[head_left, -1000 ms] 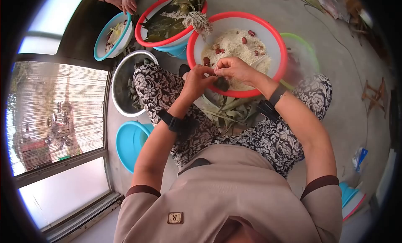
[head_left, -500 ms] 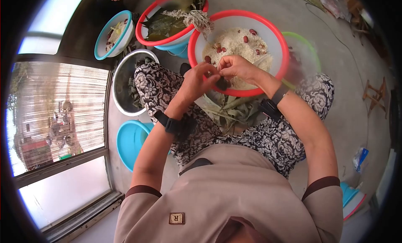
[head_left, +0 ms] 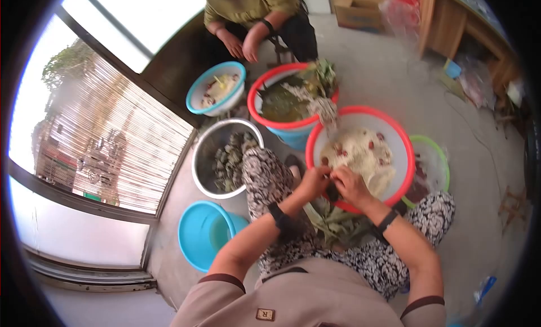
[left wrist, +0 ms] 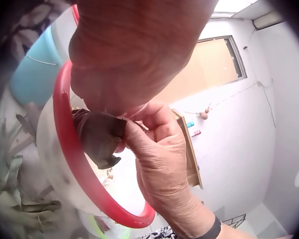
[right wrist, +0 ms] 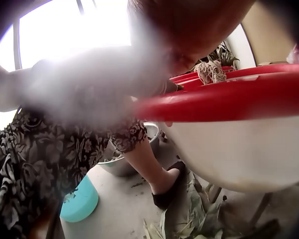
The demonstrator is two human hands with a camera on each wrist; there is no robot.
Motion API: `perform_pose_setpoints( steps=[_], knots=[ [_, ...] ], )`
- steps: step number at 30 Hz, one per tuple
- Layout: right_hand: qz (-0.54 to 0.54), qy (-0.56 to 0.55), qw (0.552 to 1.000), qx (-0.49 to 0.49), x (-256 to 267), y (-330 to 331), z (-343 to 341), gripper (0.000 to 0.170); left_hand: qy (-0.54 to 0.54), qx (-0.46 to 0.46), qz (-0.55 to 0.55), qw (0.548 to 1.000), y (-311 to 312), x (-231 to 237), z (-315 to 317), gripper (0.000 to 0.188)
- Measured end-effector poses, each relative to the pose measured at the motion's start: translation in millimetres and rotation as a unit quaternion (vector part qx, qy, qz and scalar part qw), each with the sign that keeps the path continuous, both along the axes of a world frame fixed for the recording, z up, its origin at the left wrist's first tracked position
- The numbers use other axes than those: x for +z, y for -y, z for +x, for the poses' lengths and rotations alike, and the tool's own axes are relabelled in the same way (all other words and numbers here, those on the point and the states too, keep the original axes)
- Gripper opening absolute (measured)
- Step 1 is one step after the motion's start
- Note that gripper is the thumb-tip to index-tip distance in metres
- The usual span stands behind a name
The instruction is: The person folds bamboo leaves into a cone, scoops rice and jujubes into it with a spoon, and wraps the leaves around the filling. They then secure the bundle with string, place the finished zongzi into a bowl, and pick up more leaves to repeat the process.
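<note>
The person's left hand (head_left: 314, 184) and right hand (head_left: 351, 189) meet over the near left rim of the red-rimmed basin (head_left: 409, 166). The left hand's fingers are curled on a dark leaf bundle (left wrist: 100, 139), their tips mostly hidden, while the right hand pinches the bundle's edge between thumb and finger. Behind the hands, the basin holds rice (head_left: 363, 155) dotted with red dates (head_left: 380, 136). Loose leaves (head_left: 341, 228) lie on the near side of the basin. To its left stands a metal bowl (head_left: 196, 168) of green parcels (head_left: 230, 162), with a blue bucket (head_left: 194, 239) nearer. On the far left are a second red-rimmed tub (head_left: 252, 107), with strings (head_left: 322, 108) over its right side, and a blue-rimmed bowl (head_left: 189, 98). Beyond them sits another person (head_left: 251, 8). A green-rimmed basin (head_left: 448, 172) stands right.
</note>
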State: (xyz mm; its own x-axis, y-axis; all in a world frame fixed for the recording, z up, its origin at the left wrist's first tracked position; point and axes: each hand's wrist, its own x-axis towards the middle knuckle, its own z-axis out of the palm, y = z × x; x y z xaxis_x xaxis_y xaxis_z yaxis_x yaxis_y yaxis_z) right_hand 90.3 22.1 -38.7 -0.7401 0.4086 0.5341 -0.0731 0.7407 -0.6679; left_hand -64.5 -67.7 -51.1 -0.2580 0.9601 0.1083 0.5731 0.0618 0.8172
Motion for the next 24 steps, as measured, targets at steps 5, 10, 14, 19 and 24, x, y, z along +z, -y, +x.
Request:
perform_pose_setpoints(
  steps=[5,10,14,19,24],
  knots=[
    [0.031,-0.017,0.999,-0.011,10.0,5.8,-1.7,0.018,0.025,0.000,-0.017,1.000,2.5,1.6,-3.3,0.017],
    [0.006,-0.012,1.000,-0.028,10.7,10.7,1.0,0.019,0.034,0.009,-0.035,0.999,4.6,5.4,-2.5,0.016],
    [-0.021,-0.008,0.999,-0.032,5.3,7.0,2.6,0.016,0.047,-0.004,-0.031,0.998,5.0,7.0,-5.3,0.013],
    [-0.034,0.000,0.999,-0.040,1.4,4.8,4.3,0.013,0.044,-0.016,-0.031,0.998,2.9,4.2,-5.7,0.013],
    [-0.046,-0.006,0.998,-0.034,-0.2,4.9,5.4,0.013,0.076,-0.003,-0.073,0.994,3.6,14.5,-2.2,0.014]
  ],
)
